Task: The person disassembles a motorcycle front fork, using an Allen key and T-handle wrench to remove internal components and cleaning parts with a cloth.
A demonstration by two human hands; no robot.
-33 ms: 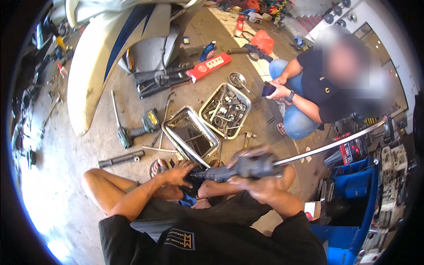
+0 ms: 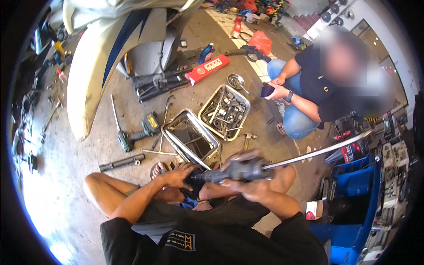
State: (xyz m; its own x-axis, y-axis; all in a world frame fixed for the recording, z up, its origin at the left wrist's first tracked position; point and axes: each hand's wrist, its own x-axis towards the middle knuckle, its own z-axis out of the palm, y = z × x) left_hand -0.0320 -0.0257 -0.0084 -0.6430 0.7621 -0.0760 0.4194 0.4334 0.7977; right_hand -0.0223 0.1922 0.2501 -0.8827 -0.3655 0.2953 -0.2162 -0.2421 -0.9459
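Observation:
My right hand (image 2: pixel 247 179) is closed around a dark cylindrical part (image 2: pixel 245 171), blurred by motion, held sideways above my lap. From its right end a long silver rod (image 2: pixel 316 153) sticks out to the right and slightly upward. The part narrows toward the left, and its thin end comes close to my left hand (image 2: pixel 179 176). That hand has its fingers apart; whether they touch the part I cannot tell. Just beyond my hands lies a metal tray (image 2: pixel 166 131) holding dark liquid and a bar.
A second tray (image 2: pixel 204 101) full of metal parts, a hammer (image 2: pixel 248 139), a cordless impact wrench (image 2: pixel 139 132) and a dark tube (image 2: pixel 121 162) lie on the floor. A person (image 2: pixel 316 84) with a phone crouches at right, near a blue toolbox (image 2: pixel 349 185). A pale fairing (image 2: pixel 95 75) overhangs at upper left.
My right hand has shifted slightly left with the dark part. The silver rod's far end has moved left and down. My left hand stays nearly in place.

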